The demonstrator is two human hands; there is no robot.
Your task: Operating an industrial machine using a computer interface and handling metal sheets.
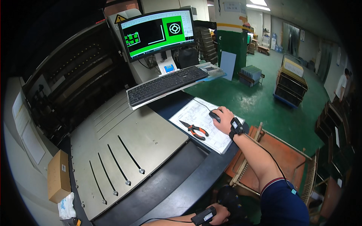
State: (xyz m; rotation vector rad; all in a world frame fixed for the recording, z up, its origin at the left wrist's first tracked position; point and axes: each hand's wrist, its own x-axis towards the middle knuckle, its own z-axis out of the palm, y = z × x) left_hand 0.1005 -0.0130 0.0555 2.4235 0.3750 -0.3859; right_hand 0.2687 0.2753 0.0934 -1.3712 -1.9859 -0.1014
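Note:
My right hand [225, 117] is closed over a black computer mouse [215, 116], which rests on printed drawing sheets [211, 139] at the right end of the machine's surface. Beside it on the sheets lie pliers [195, 130] with orange and black handles, touched by neither hand. My left hand [220, 215] is low at the bottom edge, near my dark-clothed lap; its fingers are mostly hidden, so their state cannot be told. Above the mouse, a monitor [156, 34] shows green and black areas with a white ring pattern. A black keyboard [166, 84] sits on a tray below that screen.
A flat metal machine table [124, 150] with several dark slots spreads to the left, a cardboard box [59, 177] at its far side. An orange-topped wooden rack [279, 150] stands right of my arm. Farther off are a loaded cart [290, 84] and a person [342, 86].

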